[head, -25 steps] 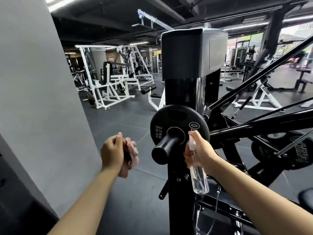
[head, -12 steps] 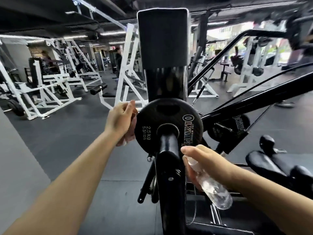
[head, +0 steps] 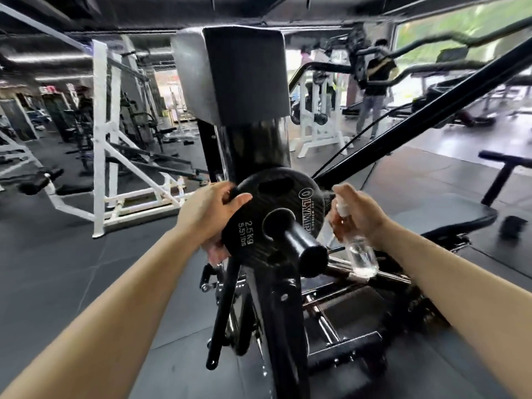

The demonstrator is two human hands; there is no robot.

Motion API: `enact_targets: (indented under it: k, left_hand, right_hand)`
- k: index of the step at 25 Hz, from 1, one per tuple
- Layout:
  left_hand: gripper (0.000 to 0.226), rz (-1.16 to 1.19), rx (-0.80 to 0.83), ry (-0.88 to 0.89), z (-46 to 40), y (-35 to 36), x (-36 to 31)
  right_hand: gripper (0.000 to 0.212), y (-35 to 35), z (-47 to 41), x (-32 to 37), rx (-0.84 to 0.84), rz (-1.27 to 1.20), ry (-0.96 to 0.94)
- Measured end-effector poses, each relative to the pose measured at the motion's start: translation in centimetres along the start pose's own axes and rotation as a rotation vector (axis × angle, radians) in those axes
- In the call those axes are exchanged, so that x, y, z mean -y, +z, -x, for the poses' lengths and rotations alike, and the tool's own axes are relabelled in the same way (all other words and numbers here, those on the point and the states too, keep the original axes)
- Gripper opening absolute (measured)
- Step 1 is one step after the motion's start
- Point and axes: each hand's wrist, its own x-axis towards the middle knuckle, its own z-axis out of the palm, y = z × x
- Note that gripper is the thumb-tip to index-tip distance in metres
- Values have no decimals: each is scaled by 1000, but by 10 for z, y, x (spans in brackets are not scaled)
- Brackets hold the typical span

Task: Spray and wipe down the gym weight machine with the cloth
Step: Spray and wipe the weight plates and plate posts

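The plate [head: 273,223] sits on the machine's [head: 259,156] peg [head: 302,249], its flat face turned toward the camera and slightly right; the print on it reads 2.5 kg and 5.51 lbs. The peg's long axis runs out from the plate's hole toward the camera and down to the right. The left hand [head: 210,214] grips the plate's left edge, thumb over the front face and fingers curled behind; a pinkish bit shows below the hand behind the plate, and I cannot tell whether it is the cloth. The right hand [head: 359,211] is wrapped around a clear bottle [head: 357,249], just beside the plate's right edge, one finger on top of the spray head. The bottle's long axis runs from the nozzle at upper left down to its base at lower right, with the nozzle toward the plate. Above the plate, the black upright carries a dark square pad [head: 230,73]. The floor [head: 86,269] is dark grey matting. White racks [head: 106,139] stand to the left, and a person [head: 374,82] stands far back on the right near bright windows [head: 460,27].
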Motion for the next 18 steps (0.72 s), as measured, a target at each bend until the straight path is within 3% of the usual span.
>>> enact_targets:
  k: [4, 8, 13, 15, 18]
  left_hand:
    - [40, 34, -47, -58, 18, 5, 0]
    - [27, 179, -57, -248, 52, 23, 6]
    - [21, 382, 137, -470, 102, 60, 16]
    - [25, 423, 51, -512, 95, 47, 19]
    - [27, 457, -102, -499, 70, 12, 16]
  right_hand:
    - [54, 3, 6, -17, -36, -77, 121]
    - [49, 2, 14, -28, -48, -99, 143]
    - [57, 6, 8, -34, -128, -172, 153]
    - [62, 4, 4, -31, -95, -167, 154]
    - [51, 2, -2, -33, -92, -88, 153]
